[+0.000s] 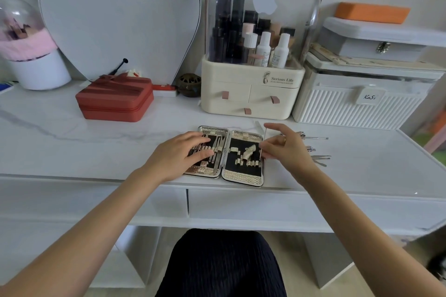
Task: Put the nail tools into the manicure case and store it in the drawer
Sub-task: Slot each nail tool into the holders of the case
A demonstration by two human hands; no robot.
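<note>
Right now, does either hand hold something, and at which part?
The right hand pinches a thin metal tool near its lower end, by the manicure case. The left hand rests flat on the case, holding nothing.

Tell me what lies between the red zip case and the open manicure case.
Head view: only bare white tabletop between the red zip case and the manicure case.

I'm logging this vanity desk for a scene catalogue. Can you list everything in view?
manicure case: 1, gold with black lining, open flat at desk front
loose nail tools: several, silver, right of case
red zip case: 1, back left
cosmetics organiser: 1, cream with clear dome holding bottles, back centre
ribbed storage box: 1, white, back right
grey latch box: 1, on ribbed box
orange box: 1, topmost
mirror: 1, back left
desk drawers: 2, white, shut
left hand: resting on tools in case
right hand: pinching thin tool at case edge
</note>
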